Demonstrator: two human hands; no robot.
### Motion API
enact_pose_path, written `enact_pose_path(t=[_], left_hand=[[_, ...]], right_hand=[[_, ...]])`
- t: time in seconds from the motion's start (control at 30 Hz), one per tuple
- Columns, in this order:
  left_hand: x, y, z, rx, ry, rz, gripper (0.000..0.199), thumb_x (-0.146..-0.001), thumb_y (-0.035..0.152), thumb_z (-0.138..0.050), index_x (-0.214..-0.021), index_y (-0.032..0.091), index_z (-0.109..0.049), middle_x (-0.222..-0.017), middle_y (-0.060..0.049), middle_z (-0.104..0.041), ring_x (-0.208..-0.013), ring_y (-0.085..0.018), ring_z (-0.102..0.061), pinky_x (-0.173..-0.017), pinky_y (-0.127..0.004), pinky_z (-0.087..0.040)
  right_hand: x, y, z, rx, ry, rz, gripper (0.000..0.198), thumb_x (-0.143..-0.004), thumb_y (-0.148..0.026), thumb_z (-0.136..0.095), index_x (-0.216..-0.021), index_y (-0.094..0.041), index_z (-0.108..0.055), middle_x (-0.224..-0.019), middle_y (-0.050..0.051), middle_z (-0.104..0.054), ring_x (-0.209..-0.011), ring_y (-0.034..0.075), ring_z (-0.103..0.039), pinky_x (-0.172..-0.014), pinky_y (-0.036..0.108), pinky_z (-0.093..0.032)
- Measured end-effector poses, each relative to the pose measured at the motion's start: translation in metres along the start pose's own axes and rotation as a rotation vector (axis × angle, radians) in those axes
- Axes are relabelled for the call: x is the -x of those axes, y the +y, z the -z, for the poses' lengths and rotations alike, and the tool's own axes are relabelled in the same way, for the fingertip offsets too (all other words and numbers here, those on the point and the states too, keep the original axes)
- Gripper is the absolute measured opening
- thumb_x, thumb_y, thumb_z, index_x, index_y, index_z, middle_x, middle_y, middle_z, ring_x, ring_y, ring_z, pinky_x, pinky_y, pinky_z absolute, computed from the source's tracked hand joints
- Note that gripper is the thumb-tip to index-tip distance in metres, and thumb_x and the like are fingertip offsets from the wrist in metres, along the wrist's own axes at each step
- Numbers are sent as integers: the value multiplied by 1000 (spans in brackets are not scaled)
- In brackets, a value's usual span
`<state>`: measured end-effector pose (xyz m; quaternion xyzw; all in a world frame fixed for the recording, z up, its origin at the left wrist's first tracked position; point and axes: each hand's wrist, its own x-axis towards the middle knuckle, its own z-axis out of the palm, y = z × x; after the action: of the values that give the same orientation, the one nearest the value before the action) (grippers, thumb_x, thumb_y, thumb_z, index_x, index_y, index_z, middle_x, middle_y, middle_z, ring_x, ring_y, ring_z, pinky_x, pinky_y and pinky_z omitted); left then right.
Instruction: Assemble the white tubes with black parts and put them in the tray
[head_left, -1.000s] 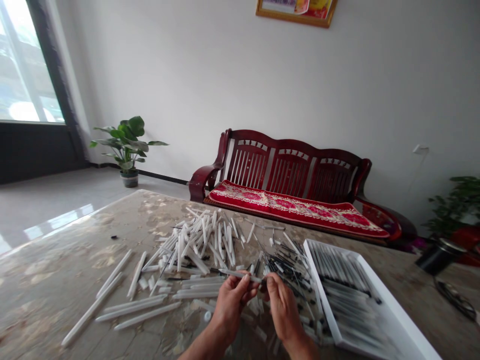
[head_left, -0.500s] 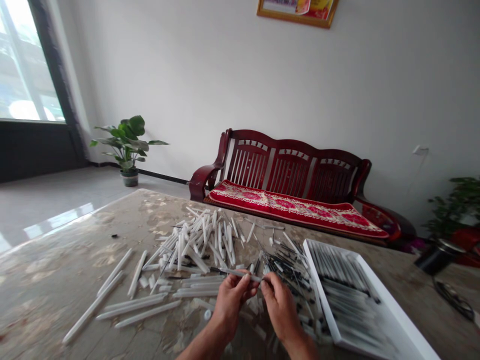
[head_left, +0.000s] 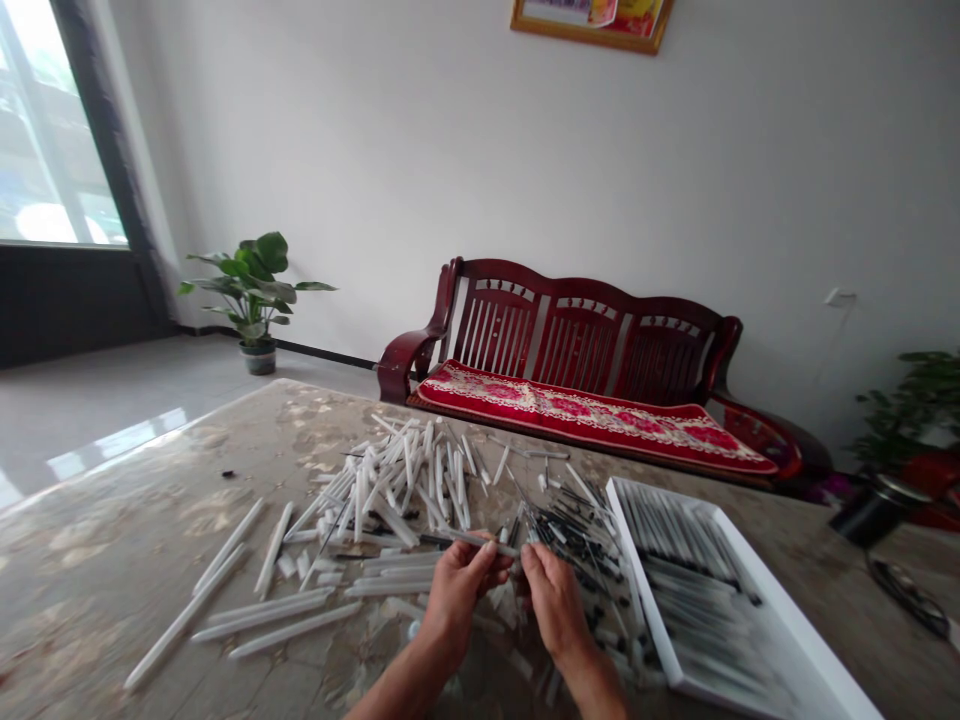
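Note:
My left hand [head_left: 463, 592] is closed round a slim whitish pen [head_left: 465, 538], with the thumb on top. At the pen's right end, the thumb and fingers of my right hand [head_left: 553, 602] pinch it; the fingers hide the exact tip. Behind and left of my hands lies a heap of white pen barrels [head_left: 412, 470]. Several more barrels [head_left: 394, 572] lie side by side just left of my left hand. To the right of my right hand is a tangled pile of thin black and clear pen parts [head_left: 574, 525].
A white box [head_left: 667, 655] on the right holds rows of translucent pens with dark ends. Loose barrels [head_left: 187, 615] lie at the left on the patterned tabletop [head_left: 97, 580]. A black cup [head_left: 874, 515] stands far right. Beyond the table is a red wooden bench [head_left: 577, 340].
The pen and both hands have shifted slightly. My right hand has moved a little left and up and stays at the pen's right end. The piles and box look unchanged.

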<state>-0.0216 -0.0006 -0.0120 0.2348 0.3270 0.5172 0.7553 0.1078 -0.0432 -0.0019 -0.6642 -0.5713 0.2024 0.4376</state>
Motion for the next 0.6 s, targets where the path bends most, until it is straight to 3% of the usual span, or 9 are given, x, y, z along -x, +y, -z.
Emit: enact_pose_path(t=[0.17,0.3,0.47,0.53,0.6], left_hand=[[-3,1,0,9,1,-18,50,-47,40,-93,-79,15,-66,-67,-2,-73,-64,-15,-70,-59,-23,-55],[-4,0,1,-8,-1,-28,49,-46,41,-92,-78,15,-66,-66,-2,-73,-62,-15,-70,-58,-22,-55],[-1,-1,2,-50,-12,-39,48,-49,43,-91,-79,15,-66,-66,-2,-73,-63,-15,-69,-58,-23,-55],[1,-2,1,-85,-42,-55,47,-51,43,-90,-79,15,-66,-67,-3,-73,-63,-16,-69,-58,-23,-54],[2,-3,1,-127,-61,-92,45,-53,43,-89,-80,14,-66,-68,-3,-73,-64,-15,-69,-59,-23,-54]], right_hand=[[-4,-2,-2,2,12,65,37,-91,-52,-45,-73,-22,-55,-62,-2,-56,-58,14,-52,-51,22,-35],[-6,-1,-3,-51,-44,-55,47,-94,-57,-32,-67,-23,-51,-56,-2,-52,-52,15,-51,-47,23,-35],[-4,-2,-1,-26,-36,48,42,-91,-58,-43,-71,-23,-54,-61,-1,-56,-57,15,-52,-52,24,-35],[-2,-3,-2,-88,-37,-24,47,-89,-63,-42,-65,-23,-50,-56,-1,-53,-52,14,-48,-48,25,-35],[-1,-5,-2,-230,-92,-180,52,-87,-70,-39,-64,-24,-48,-53,-2,-49,-45,13,-45,-43,25,-33]])
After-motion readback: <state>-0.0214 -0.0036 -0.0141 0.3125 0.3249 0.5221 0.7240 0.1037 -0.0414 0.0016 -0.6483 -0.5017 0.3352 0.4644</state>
